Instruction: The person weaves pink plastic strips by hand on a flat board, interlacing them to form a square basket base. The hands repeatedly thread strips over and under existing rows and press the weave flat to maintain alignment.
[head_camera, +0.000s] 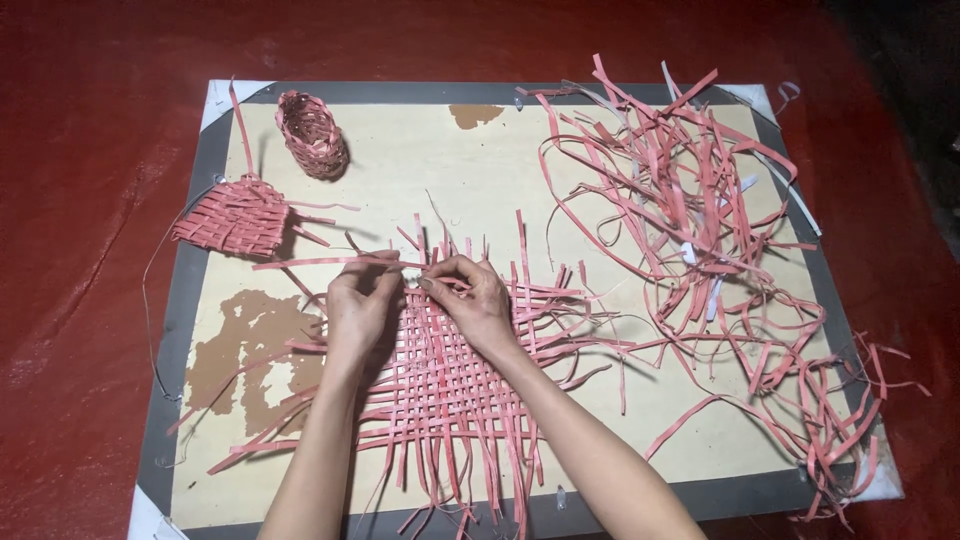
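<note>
Both hands work at the far edge of a flat pink woven mat that lies in the middle of the board, toward its near edge. The left hand and the right hand sit side by side on the weave, fingertips almost meeting. Between them they pinch a long pink strip, fingers narrow and closed on it. The strip's long axis runs across the board, parallel to the near edge; its free end points toward the left edge, well beyond the left hand, so that hand is nearer the loose length, while the right hand holds the end at the weave. The mat's loose strip ends fan out toward the near edge and both sides.

Near the far left corner a small woven basket stands upright, and just beside it, at the left edge, lies a smaller flat woven piece. A tangled pile of loose strips covers the right side of the board. The board rests on a red floor.
</note>
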